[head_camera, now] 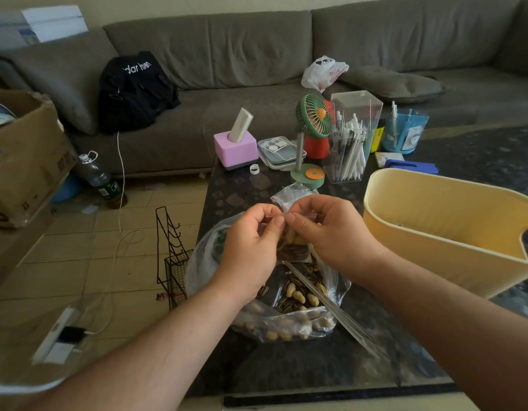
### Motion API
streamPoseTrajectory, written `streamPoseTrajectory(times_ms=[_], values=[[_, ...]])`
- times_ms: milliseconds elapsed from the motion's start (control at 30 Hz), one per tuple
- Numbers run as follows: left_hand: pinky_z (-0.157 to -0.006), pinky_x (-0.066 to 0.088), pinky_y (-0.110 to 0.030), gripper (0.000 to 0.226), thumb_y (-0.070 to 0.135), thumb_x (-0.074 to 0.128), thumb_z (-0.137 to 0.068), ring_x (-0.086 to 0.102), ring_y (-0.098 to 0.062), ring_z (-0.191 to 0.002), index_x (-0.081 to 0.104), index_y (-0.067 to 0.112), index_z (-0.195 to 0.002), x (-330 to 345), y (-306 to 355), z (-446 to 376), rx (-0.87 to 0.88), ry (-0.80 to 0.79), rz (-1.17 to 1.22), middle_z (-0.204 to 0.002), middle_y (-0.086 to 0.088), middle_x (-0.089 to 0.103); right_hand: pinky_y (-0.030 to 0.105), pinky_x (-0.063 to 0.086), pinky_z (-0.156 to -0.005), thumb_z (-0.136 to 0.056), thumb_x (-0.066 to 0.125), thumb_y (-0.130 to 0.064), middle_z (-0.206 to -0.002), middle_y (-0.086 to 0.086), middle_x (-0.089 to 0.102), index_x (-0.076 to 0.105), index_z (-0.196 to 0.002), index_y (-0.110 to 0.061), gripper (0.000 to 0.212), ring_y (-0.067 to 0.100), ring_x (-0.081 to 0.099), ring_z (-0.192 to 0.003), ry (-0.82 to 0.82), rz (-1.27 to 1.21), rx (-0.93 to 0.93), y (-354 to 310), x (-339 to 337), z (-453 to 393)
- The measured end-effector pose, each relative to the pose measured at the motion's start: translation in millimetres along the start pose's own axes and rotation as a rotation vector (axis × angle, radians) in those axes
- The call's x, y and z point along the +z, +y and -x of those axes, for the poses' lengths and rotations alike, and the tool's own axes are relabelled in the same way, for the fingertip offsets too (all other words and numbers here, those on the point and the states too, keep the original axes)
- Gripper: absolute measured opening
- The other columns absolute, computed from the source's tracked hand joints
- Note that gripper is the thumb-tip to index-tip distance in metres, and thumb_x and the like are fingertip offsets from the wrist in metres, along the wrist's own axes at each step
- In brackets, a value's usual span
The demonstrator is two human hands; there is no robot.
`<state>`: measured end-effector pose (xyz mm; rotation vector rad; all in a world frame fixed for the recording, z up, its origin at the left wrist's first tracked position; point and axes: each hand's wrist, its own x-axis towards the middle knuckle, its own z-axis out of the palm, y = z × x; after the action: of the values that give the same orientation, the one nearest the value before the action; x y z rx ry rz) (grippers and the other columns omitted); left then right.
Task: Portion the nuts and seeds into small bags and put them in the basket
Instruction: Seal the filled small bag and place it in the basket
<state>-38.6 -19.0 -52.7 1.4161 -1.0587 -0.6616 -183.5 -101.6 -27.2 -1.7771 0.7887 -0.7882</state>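
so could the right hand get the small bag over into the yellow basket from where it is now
Probably yes. The right hand pinches the small bag top together with the left hand, and the yellow basket stands open-topped just to its right on the table, nothing between. The left hand would have to let go first.

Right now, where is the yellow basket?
In the head view, the yellow basket stands on the dark table at the right, beside the right hand and in front of the pen holder.

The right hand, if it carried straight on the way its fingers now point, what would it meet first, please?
The right hand points leftward at the top of the small bag, pinching it; straight on, it would meet the left hand fingertips almost at once, already nearly touching it.
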Motion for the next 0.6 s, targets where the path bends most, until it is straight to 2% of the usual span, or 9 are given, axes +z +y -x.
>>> streamPoseTrajectory(times_ms=[100,167,267,333,400,467,533,600], values=[[-0.089,0.064,-0.044,0.019,0.025,0.060,-0.107,0.073,-0.017,-0.097,0.071,0.039,-0.100,-0.9,1.1,-1.4,0.008,-0.005,0.009,-0.096,0.006,0.075,0.040,0.064,-0.078,-0.098,0.072,-0.018,-0.080,0.007,0.077,0.075,-0.095,-0.018,0.005,0.022,0.075,-0.076,-0.008,-0.057,0.010,-0.9,-0.7,-0.3],[-0.083,0.062,-0.037,0.023,0.022,0.061,-0.107,0.074,-0.016,-0.095,0.072,0.039,-0.097,-2.8,1.9,-2.8,0.004,-0.015,0.041,-0.094,0.005,0.077,0.040,0.065,-0.080,-0.098,0.073,-0.019,-0.083,0.008,0.078,0.076,-0.097,-0.021,0.004,0.024,0.076,-0.080,-0.012,-0.065,0.021,-1.0,-1.8,-0.7],[-0.075,0.056,-0.023,0.019,0.015,0.060,-0.108,0.072,-0.006,-0.085,0.072,0.027,-0.100,-3.9,5.5,-2.7,-0.006,-0.067,0.099,-0.085,0.008,0.075,0.035,0.064,-0.077,-0.100,0.071,-0.019,-0.083,0.004,0.078,0.076,-0.096,-0.021,0.007,0.018,0.075,-0.079,-0.022,-0.021,0.018,-2.1,-2.2,-0.8],[-0.073,0.055,-0.019,0.014,0.014,0.060,-0.108,0.070,-0.001,-0.081,0.071,0.021,-0.103,-3.0,7.4,-2.2,-0.015,-0.092,0.112,-0.081,0.010,0.074,0.029,0.061,-0.073,-0.101,0.069,-0.018,-0.080,0.002,0.076,0.075,-0.092,-0.020,0.011,0.014,0.073,-0.074,-0.014,-0.018,0.014,-3.8,-1.8,-0.1],[-0.080,0.057,-0.026,0.011,0.020,0.062,-0.107,0.072,-0.008,-0.086,0.072,0.023,-0.106,-2.1,6.3,-2.8,-0.020,-0.096,0.119,-0.088,0.004,0.077,0.029,0.060,-0.072,-0.102,0.067,-0.018,-0.077,0.002,0.075,0.075,-0.091,-0.019,0.014,0.016,0.071,-0.072,0.002,-0.037,0.025,-4.4,-1.7,0.4],[-0.085,0.056,-0.040,0.012,0.026,0.062,-0.108,0.070,-0.022,-0.088,0.073,0.027,-0.105,-1.3,5.1,-4.2,-0.033,-0.086,0.130,-0.094,-0.004,0.077,0.034,0.063,-0.075,-0.101,0.068,-0.018,-0.079,0.007,0.076,0.076,-0.091,-0.017,0.012,0.026,0.073,-0.075,0.009,-0.070,0.043,-4.9,-1.6,0.3],[-0.089,0.059,-0.045,0.014,0.029,0.062,-0.108,0.073,-0.023,-0.093,0.073,0.033,-0.102,-2.0,2.8,-6.8,-0.032,-0.057,0.119,-0.097,-0.002,0.078,0.038,0.065,-0.079,-0.098,0.073,-0.018,-0.081,0.011,0.077,0.077,-0.093,-0.013,0.008,0.030,0.075,-0.079,0.024,-0.131,0.058,-5.7,-1.8,0.5],[-0.094,0.062,-0.046,0.012,0.033,0.062,-0.106,0.075,-0.021,-0.102,0.073,0.036,-0.102,-2.2,1.5,-8.8,-0.020,-0.038,0.095,-0.102,-0.001,0.078,0.035,0.065,-0.077,-0.093,0.078,-0.018,-0.081,0.012,0.078,0.075,-0.093,-0.008,0.010,0.025,0.075,-0.075,0.055,-0.176,0.069,-6.9,-3.1,0.9]])
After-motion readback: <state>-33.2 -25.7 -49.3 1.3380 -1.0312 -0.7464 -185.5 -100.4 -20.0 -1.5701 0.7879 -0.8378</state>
